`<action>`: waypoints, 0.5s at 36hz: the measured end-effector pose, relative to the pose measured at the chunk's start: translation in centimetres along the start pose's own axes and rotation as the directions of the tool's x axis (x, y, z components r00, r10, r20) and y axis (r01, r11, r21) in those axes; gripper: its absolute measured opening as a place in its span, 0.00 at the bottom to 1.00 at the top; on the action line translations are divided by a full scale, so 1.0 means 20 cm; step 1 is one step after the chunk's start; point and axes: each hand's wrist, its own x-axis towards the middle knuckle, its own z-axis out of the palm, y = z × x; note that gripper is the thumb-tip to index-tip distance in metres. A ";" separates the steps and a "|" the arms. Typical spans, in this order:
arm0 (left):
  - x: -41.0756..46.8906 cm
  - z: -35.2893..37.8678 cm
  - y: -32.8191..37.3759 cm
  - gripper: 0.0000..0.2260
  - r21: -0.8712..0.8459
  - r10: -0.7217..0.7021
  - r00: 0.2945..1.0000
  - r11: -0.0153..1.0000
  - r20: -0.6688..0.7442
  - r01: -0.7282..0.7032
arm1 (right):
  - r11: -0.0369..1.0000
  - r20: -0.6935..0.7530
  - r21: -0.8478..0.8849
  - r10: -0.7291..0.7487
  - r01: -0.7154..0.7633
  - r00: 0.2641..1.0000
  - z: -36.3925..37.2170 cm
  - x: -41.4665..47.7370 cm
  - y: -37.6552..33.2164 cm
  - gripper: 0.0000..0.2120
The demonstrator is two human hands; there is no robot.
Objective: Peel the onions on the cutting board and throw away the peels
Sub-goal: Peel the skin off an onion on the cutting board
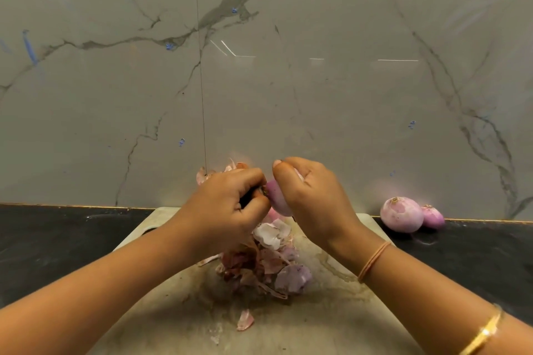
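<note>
I hold a pink onion (277, 196) in the air above the cutting board (326, 323). My right hand (313, 196) grips it from the right, fingers curled round it. My left hand (227, 204) grips a dark-handled tool, seemingly a knife (247, 196), and its tip meets the onion's left end. A heap of pink and brown peels (269, 262) lies on the board below my hands. One loose peel (245, 320) lies nearer the front of the board. More peels (219, 171) show behind my left hand.
Two peeled onions (402, 214) (432, 217) sit on the black countertop (476, 256) to the right of the board, against the marble wall (259, 66). Dark countertop also runs left of the board.
</note>
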 end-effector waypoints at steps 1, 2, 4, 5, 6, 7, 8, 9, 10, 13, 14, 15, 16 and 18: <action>0.00 0.00 0.01 0.14 -0.029 -0.019 1.000 0.999 -0.006 0.019 | 1.000 -0.003 0.009 -0.014 0.014 1.000 0.00 0.00 0.00 0.16; 0.00 0.00 0.01 0.14 -0.062 -0.049 0.999 0.997 -0.009 0.049 | 0.999 -0.005 0.013 -0.031 0.031 1.000 0.00 0.00 0.00 0.17; 0.00 0.00 0.00 0.13 -0.142 -0.120 0.993 0.983 0.000 0.119 | 0.997 -0.005 0.019 -0.069 0.069 0.998 0.01 -0.01 0.01 0.16; 0.00 -0.01 0.00 0.15 -0.178 -0.137 0.991 0.975 0.003 0.135 | 0.996 -0.002 0.027 -0.088 0.088 0.996 0.01 -0.01 0.02 0.16; 0.00 -0.01 0.00 0.18 -0.207 -0.142 0.990 0.968 0.006 0.141 | 0.993 0.002 0.041 -0.109 0.109 0.994 0.01 -0.01 0.02 0.15; 0.01 -0.01 0.00 0.21 -0.227 -0.148 0.989 0.963 0.011 0.146 | 0.989 0.005 0.058 -0.134 0.134 0.991 0.01 -0.01 0.02 0.16; 0.01 -0.02 0.01 0.21 -0.253 -0.153 0.988 0.956 0.008 0.150 | 0.985 0.003 0.073 -0.159 0.159 0.987 0.01 -0.01 0.02 0.16; 0.01 -0.03 0.01 0.20 -0.278 -0.161 0.987 0.948 -0.003 0.154 | 0.980 0.000 0.083 -0.182 0.181 0.983 0.01 -0.01 0.02 0.17; 0.02 -0.03 0.02 0.18 -0.305 -0.177 0.984 0.938 -0.012 0.165 | 0.976 0.001 0.085 -0.199 0.199 0.980 0.00 -0.02 0.02 0.18; 0.02 -0.04 0.04 0.13 -0.393 -0.253 0.967 0.891 -0.011 0.229 | 0.971 0.058 0.061 -0.235 0.232 0.970 -0.01 -0.02 0.02 0.16; 0.02 -0.04 0.04 0.12 -0.429 -0.275 0.961 0.869 -0.009 0.245 | 0.970 0.085 0.053 -0.239 0.235 0.967 -0.01 -0.02 0.01 0.14; 0.03 -0.05 0.04 0.10 -0.469 -0.297 0.955 0.844 -0.007 0.259 | 0.971 0.108 0.042 -0.240 0.237 0.965 -0.01 -0.03 0.01 0.13; 0.03 -0.06 0.04 0.10 -0.501 -0.319 0.948 0.822 -0.008 0.272 | 0.971 0.133 0.031 -0.238 0.236 0.962 -0.02 -0.03 0.00 0.12; 0.03 -0.07 0.03 0.14 -0.545 -0.358 0.934 0.783 0.000 0.300 | 0.972 0.190 0.010 -0.232 0.235 0.954 -0.03 -0.04 0.00 0.12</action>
